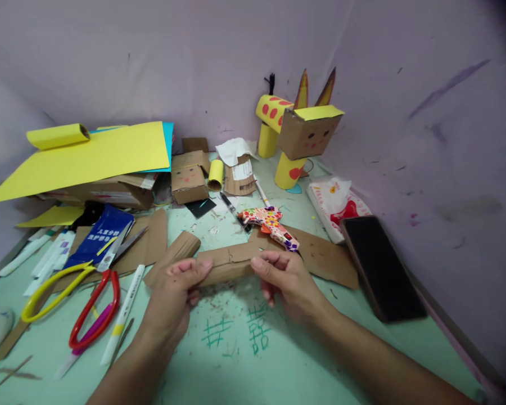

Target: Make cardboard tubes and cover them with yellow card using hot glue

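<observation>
Both my hands hold a brown cardboard piece [229,262] just above the pale green table [303,360]. My left hand [175,292] grips its left end, fingers curled round it. At the right end, my right hand [283,277] pinches the piece with thumb on top. The cardboard looks folded or rolled into a long flat shape. Just behind it lies a glue gun [269,224] wrapped in colourful patterned paper, on a flat cardboard sheet [320,256].
Left: yellow-handled scissors [53,289], red-handled scissors [93,306], glue sticks, a blue packet [96,236], yellow paper [88,157] on boxes. Back: a cardboard animal [299,132] on yellow tubes, small boxes. Right: a black phone [382,267] against the wall and a plastic bag [335,199].
</observation>
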Demonstrator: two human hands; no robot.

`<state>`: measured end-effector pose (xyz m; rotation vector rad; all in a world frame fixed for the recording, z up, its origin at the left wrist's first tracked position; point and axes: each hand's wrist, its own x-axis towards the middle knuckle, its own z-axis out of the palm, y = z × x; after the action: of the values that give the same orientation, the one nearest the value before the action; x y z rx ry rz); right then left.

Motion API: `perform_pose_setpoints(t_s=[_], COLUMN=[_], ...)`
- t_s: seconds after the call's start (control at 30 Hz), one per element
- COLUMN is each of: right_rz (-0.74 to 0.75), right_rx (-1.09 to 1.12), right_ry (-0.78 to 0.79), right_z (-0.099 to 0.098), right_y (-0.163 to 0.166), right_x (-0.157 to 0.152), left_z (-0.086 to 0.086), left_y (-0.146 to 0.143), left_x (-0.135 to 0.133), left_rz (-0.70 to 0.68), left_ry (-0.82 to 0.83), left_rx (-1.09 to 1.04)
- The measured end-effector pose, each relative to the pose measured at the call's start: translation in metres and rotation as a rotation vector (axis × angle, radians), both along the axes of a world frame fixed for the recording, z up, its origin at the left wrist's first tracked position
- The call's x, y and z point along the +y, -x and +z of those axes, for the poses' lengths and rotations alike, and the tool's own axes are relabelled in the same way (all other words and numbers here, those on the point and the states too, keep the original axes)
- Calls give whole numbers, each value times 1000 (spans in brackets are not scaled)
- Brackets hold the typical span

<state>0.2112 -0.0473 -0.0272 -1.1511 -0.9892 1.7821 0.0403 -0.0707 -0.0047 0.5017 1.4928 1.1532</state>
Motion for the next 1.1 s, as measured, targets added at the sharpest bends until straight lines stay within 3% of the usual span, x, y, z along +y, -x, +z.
perform_pose_setpoints(t_s=[0.17, 0.3, 0.43, 0.5, 0.6, 0.73, 0.8, 0.87, 1.0, 1.1], right_rz=[-167, -161, -313, -321, -325, -306, -230, -193, -243, -186], right_rx=[-139, -233, -317, -382, -587, -1054, -1218, -1239, -929, -724], right_ry=[-43, -97, -334, -428, -548, -667, -605, -489, -265, -156], right_z=[0, 0, 4, 6, 7, 9, 8, 7, 4, 11], right_y=[-10, -13, -13, -15, -23, -33, -34, -33, -28, -30], right_x=[8, 11, 12, 13, 17, 27, 34, 41, 52, 55], left_z=[4, 6, 9, 10, 10, 9, 9, 10, 14, 15], left_y=[1, 0, 0, 1, 2, 2, 2, 2, 5, 7], left_x=[2, 2, 2, 3, 3, 2, 2, 2, 2, 1], left_rz=[50, 69, 89, 81, 63, 54, 54, 55, 54, 68], left_ry=[119, 222, 262, 276, 296, 298, 303, 307, 281, 263], left_rx=[-113, -177, -216, -234, -254, -262, -275, -299, -348, -356])
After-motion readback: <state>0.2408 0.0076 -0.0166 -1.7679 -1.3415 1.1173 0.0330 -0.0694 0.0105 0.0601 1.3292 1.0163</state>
